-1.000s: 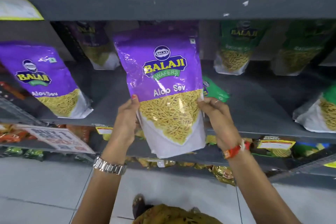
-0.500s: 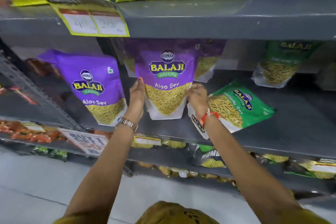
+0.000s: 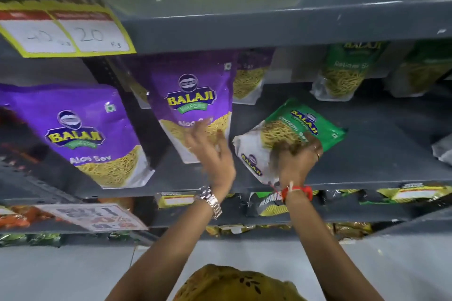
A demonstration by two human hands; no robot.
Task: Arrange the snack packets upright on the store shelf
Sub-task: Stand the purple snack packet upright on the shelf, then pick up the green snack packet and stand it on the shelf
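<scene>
Grey shelf (image 3: 367,161), upright purple packet (image 3: 193,102), green packet (image 3: 293,134) lying flat

Plenty of bare grey shelf (image 3: 381,154) is sitting open on the right, between the flat green packet (image 3: 303,129) and the upright green ones (image 3: 342,76) at the back. Left side is getting crowded: two purple packets (image 3: 193,105) (image 3: 80,134) are standing close together, with a dark upright post (image 3: 137,115) filling the gap between them. The shelf above (image 3: 269,24) is hanging low over the packet tops.
</scene>
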